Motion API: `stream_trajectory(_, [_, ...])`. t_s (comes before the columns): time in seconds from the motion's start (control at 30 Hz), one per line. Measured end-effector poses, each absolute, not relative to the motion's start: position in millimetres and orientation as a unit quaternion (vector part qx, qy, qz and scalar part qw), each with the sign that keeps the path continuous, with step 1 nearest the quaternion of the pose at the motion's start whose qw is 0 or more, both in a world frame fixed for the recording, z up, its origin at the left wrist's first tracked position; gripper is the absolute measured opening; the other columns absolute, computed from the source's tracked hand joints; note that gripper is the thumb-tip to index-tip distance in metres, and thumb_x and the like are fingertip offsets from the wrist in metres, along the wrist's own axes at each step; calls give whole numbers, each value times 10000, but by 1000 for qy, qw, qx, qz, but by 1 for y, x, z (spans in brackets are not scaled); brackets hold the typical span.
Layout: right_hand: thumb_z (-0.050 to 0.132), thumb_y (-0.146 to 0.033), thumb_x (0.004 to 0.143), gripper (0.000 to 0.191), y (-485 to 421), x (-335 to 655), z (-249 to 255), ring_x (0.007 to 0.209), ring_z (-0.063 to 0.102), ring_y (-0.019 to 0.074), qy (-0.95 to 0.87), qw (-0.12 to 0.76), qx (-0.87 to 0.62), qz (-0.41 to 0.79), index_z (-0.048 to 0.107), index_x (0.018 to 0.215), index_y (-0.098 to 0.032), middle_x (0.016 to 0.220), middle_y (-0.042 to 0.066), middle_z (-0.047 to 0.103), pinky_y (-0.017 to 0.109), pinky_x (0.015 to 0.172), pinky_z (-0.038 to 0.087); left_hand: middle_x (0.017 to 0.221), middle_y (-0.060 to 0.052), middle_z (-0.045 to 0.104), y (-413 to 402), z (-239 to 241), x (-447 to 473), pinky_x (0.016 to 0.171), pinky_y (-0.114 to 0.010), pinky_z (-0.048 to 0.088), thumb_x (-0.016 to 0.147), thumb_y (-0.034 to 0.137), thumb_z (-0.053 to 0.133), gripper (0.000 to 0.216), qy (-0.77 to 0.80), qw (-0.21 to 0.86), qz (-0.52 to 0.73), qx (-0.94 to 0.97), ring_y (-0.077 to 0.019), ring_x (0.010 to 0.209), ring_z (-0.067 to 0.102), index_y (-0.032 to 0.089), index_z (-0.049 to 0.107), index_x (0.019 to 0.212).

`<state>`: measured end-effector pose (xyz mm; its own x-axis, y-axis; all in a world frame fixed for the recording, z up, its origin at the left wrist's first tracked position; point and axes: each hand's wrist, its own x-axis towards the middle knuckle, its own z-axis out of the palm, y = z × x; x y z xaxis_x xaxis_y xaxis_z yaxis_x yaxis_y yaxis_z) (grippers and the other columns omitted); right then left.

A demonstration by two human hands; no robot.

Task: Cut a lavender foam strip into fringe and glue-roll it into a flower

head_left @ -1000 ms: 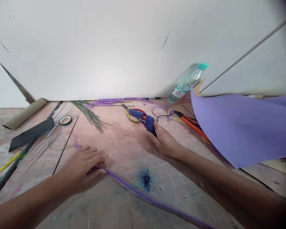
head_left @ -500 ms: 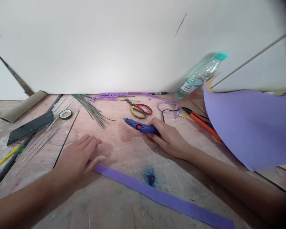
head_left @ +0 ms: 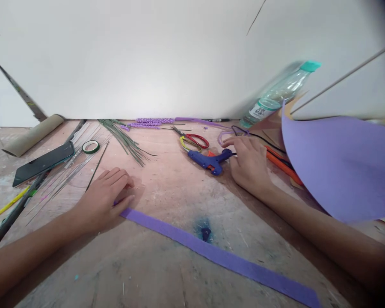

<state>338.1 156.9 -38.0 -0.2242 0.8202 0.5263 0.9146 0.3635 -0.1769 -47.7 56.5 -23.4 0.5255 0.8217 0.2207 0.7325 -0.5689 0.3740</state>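
Observation:
My left hand lies flat on the wooden table, fingers stretched out, pressing the near-left end of a long purple paper strip that runs toward the lower right. My right hand rests with fingers spread just right of a blue glue gun, which lies on its side. The fingertips are at the gun's rear end and its black cord; the hand grips nothing.
Red-and-yellow scissors lie behind the glue gun. A water bottle leans on the wall, and a big purple sheet curls at the right. At the left lie a tape roll, a phone, green wires and a cardboard tube.
My right hand carried the glue gun to the right, laid it down and let go. The purple strip went from on edge to flat under my left hand.

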Motion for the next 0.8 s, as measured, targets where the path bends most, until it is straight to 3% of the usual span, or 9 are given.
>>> stream_trajectory(0.13, [477, -93, 834, 224, 149, 330, -29, 1152, 541, 386, -776, 330, -529, -101, 581, 984, -222, 1168, 139, 689, 570, 944, 393, 966, -62, 599, 62, -27, -46, 834, -386, 400, 983, 230, 516, 72, 466, 160, 202, 847, -246, 929, 538, 185, 558, 947])
stream_trajectory(0.27, [518, -150, 892, 119, 125, 309, -19, 1103, 577, 336, -833, 327, -440, -71, 577, 962, -226, 1111, 116, 694, 530, 948, 415, 935, -51, 601, 67, -28, -43, 812, -365, 406, 991, 231, 516, 104, 467, 196, 215, 835, -231, 907, 541, 187, 570, 913])
stream_trajectory(0.57, [535, -146, 939, 77, 98, 246, -12, 978, 607, 251, -931, 178, -313, 60, 597, 963, -185, 1006, 79, 706, 399, 859, 436, 939, -52, 616, 71, -23, -36, 829, -362, 408, 980, 219, 483, 166, 437, 259, 244, 826, -228, 928, 544, 195, 550, 830])
stream_trajectory(0.7, [549, -139, 962, 85, 114, 216, -11, 976, 626, 231, -921, 139, -353, 85, 605, 1025, -150, 1055, 112, 696, 360, 853, 459, 842, -7, 584, 68, -18, -42, 682, -292, 410, 1000, 273, 496, 139, 456, 298, 289, 787, -169, 749, 520, 210, 566, 898])
stream_trajectory(0.8, [578, -154, 970, 83, 128, 202, -14, 951, 643, 202, -909, 120, -387, 97, 619, 1042, -147, 1073, 93, 689, 342, 855, 493, 909, -6, 590, 69, -16, -46, 687, -270, 426, 983, 309, 546, 97, 483, 309, 343, 743, -162, 796, 555, 222, 536, 1026])
